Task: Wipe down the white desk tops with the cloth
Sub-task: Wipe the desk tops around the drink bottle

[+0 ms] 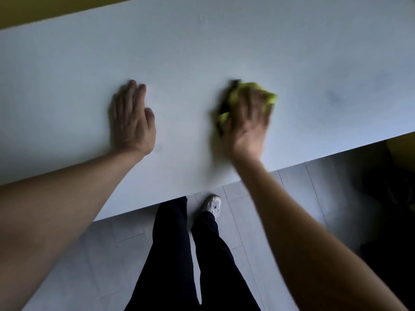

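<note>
White desk top [202,52]: hands flat, right [247,122] on cloth [233,97].

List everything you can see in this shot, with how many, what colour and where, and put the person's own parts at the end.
desk: one, white, across the upper half of the view, running left to right
cloth: one, yellow-green with a dark part, on the desk under the right hand, blurred
smudges: a few, faint grey, on the desk right of the cloth
floor: grey tiles, below the desk's near edge
dark shape: black, at the right edge on the floor; cannot tell what it is
left hand: one, flat on the desk, fingers straight
right hand: one, pressing on the cloth, blurred
trousers: black, bottom centre
shoe: one, white, by the desk's near edge
</note>
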Demonstrator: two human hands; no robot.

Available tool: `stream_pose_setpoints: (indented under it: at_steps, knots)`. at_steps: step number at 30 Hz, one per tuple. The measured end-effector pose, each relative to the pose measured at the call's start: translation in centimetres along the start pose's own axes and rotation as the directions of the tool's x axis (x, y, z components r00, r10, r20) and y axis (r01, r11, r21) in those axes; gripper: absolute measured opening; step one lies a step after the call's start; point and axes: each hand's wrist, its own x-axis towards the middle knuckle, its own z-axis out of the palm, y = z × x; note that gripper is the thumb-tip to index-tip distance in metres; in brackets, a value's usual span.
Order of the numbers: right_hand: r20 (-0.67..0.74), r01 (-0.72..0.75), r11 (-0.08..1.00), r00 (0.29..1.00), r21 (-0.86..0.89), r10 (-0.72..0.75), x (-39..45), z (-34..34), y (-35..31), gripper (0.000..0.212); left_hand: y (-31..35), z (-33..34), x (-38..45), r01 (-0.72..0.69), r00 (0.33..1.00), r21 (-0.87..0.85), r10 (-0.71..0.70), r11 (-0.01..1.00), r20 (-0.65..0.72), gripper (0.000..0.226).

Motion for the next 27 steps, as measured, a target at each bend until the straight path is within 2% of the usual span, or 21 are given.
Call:
stream_pose_setpoints:
  at_steps: [2, 4, 6, 8, 11, 14, 16, 18, 20, 23, 25, 27]
  knots:
    - [0.069, 0.16, 0.985, 0.984, 0.063, -0.164, -0.9, 1.7, -5.5, 0.056, -0.2, 0.1, 0.0, -0.011, 1.0, -0.001, 0.011, 1.0, -0.014, 0.056]
    - [0.111, 0.227, 0.967, 0.965, 0.114, -0.24, -1.1, 2.2, -8.5, 0.055, -0.3, 0.1, 0.0, -0.018, 1.0, 0.002, 0.018, 1.0, -0.026, 0.056]
    - [0.136, 0.298, 0.943, 0.939, 0.147, -0.317, -0.8, 2.0, -7.7, 0.053, -0.5, 0.0, -0.1, -0.026, 0.999, 0.008, 0.026, 1.0, -0.023, 0.056]
    - [0.111, 0.298, 0.942, 0.942, 0.154, -0.316, 0.7, 1.4, -4.4, 0.053, -0.3, -0.2, 0.1, -0.032, 0.999, 0.014, 0.032, 0.999, -0.013, 0.056]
    - [0.03, 0.139, 0.989, 0.99, 0.047, -0.14, 4.3, 0.5, 2.3, 0.051, -0.2, -0.1, 0.1, -0.024, 1.0, 0.018, 0.024, 1.0, 0.001, 0.056]
    - [-0.03, -0.09, 0.995, 0.996, -0.046, 0.088, 8.0, -0.8, 7.7, 0.055, -0.1, 0.1, 0.2, -0.023, 1.0, 0.015, 0.023, 1.0, 0.003, 0.056]
    - [-0.036, -0.253, 0.965, 0.967, -0.066, 0.251, 9.1, -1.0, 8.0, 0.061, 0.0, 0.2, 0.2, -0.024, 1.0, 0.012, 0.024, 1.0, -0.002, 0.056]
    - [-0.043, -0.303, 0.949, 0.953, -0.084, 0.3, 9.2, -0.3, 6.1, 0.063, 0.1, 0.2, 0.2, -0.019, 1.0, 0.012, 0.019, 1.0, -0.008, 0.056]
    - [-0.038, -0.171, 0.983, 0.985, -0.066, 0.169, 8.8, 0.8, 2.9, 0.061, 0.2, 0.2, 0.2, -0.016, 1.0, 0.015, 0.016, 1.0, -0.012, 0.056]
    - [0.017, 0.165, 0.986, 0.986, 0.037, -0.165, 7.0, 3.6, -4.3, 0.057, 0.4, 0.0, 0.2, -0.011, 1.0, 0.009, 0.011, 1.0, -0.024, 0.056]
    - [0.077, 0.252, 0.962, 0.962, 0.103, -0.26, 5.9, 4.5, -8.3, 0.056, 0.5, -0.2, 0.3, 0.003, 0.999, 0.008, -0.003, 1.0, -0.034, 0.056]
    - [0.105, 0.304, 0.944, 0.942, 0.129, -0.317, 5.8, 4.8, -9.1, 0.055, 0.8, -0.5, 0.4, 0.032, 0.999, 0.016, -0.031, 0.999, -0.025, 0.055]
